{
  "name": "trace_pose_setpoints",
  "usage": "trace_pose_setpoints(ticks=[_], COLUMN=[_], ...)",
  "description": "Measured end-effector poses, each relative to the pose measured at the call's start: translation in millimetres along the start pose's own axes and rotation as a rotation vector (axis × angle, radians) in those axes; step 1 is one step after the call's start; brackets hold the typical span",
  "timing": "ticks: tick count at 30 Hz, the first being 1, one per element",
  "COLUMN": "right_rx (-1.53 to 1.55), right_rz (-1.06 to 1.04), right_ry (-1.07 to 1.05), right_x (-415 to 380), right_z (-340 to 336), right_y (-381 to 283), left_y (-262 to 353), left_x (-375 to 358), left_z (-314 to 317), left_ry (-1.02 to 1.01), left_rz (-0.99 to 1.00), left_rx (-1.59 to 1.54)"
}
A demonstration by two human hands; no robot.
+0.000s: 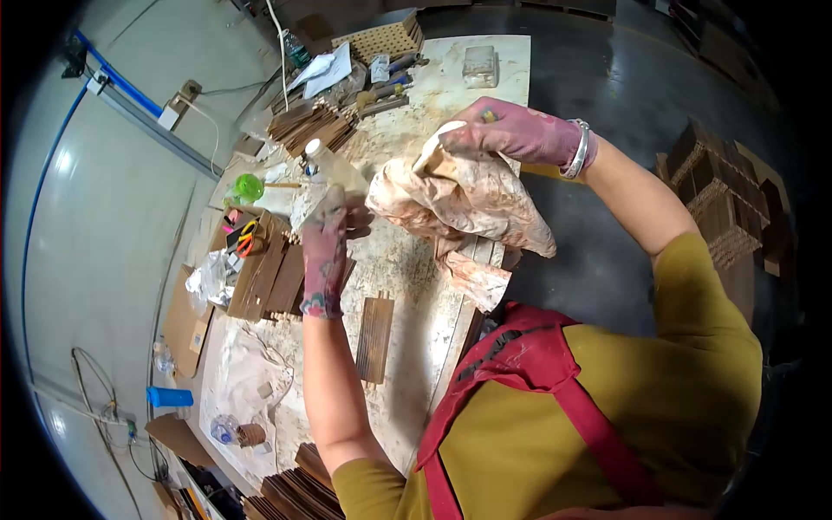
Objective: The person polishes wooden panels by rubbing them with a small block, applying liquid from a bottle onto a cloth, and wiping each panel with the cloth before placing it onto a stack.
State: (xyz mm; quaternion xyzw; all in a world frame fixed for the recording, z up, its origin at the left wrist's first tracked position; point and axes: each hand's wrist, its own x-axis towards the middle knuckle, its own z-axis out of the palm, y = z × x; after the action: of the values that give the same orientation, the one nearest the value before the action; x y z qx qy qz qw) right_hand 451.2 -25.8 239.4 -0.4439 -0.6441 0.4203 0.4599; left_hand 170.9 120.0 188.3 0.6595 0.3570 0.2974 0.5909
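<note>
My right hand [520, 134], in a stained purple glove, is closed on the top of a crumpled, stained cloth [485, 195]. The cloth hangs in folds over the right edge of the worktable [416, 347]. Lower left of it is my left hand [328, 247], in a matching glove, with its fingers loosely bent and apart. Its fingertips overlap the lower part of a whitish translucent bottle [340, 169] with a white cap. Below that hand, a grooved dark wooden piece [374, 340] lies on the table.
Wooden strips [312, 126] and hand tools [386, 87] lie at the back, beside a clear block [480, 68]. A box with orange scissors [247, 238] and a green bottle [249, 187] stand left. Another cloth [251, 373] lies front left. Stacked boards [715, 195] stand at right.
</note>
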Motion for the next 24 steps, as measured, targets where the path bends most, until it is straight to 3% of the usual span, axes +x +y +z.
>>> trace_pose_setpoints(ticks=[2, 4, 6, 8, 9, 11, 12, 13, 14, 16, 18, 19, 20, 21, 23, 24], right_rx=[-0.102, -0.087, -0.342, 0.154, 0.447, 0.426, 0.494, 0.418, -0.006, -0.915, -0.767, -0.619, -0.517, -0.418, -0.125, -0.044], right_rz=[-0.052, -0.046, 0.051, -0.111, -0.123, -0.287, -0.252, -0.426, -0.615, -0.992, -0.878, -0.501, -0.412, -0.32, -0.335, -0.162], right_ry=[-0.088, -0.246, -0.169, 0.119, 0.197, 0.291, 0.211, 0.211, 0.228, 0.595, 0.367, 0.289, 0.237, 0.196, 0.195, 0.304], right_x=[7, 15, 22, 20, 25, 35, 39, 42, 43, 45, 57, 54, 50, 47, 47, 44], right_z=[12, 25, 16, -4, -14, -43, -49, -53, -51, -48, -35, -31, -26, -21, -41, -42], right_y=[7, 13, 12, 23, 24, 46, 34, 20, -6, -57, -73, -65, -50, -35, 1, 10], left_y=[-24, -21, -10, -29, -23, 6, 19, 30, 43, 88, 99, 112, 70, 59, 48, 43], left_x=[0, -6, -9, 9, 6, 0, -4, -10, -15, -31, -15, -17, 35, 35, 22, 16], left_z=[3, 27, 42, 11, -2, -18, -22, -24, -26, -24, -36, -17, -58, -61, -63, -58], left_ry=[-0.303, -0.117, 0.002, 0.176, 0.238, 0.283, 0.311, 0.339, 0.367, 0.326, 0.171, 0.216, -0.028, 0.062, 0.181, 0.167], left_rz=[0.1, 0.128, 0.202, 0.376, 0.284, 0.115, 0.201, 0.284, 0.366, 0.637, 0.546, 0.367, 0.421, 0.476, 0.511, 0.505], left_rx=[-0.089, -0.076, -0.132, -0.155, -0.183, -0.149, -0.157, -0.166, -0.177, -0.359, 0.171, 0.308, 0.154, 0.078, 0.044, 0.01])
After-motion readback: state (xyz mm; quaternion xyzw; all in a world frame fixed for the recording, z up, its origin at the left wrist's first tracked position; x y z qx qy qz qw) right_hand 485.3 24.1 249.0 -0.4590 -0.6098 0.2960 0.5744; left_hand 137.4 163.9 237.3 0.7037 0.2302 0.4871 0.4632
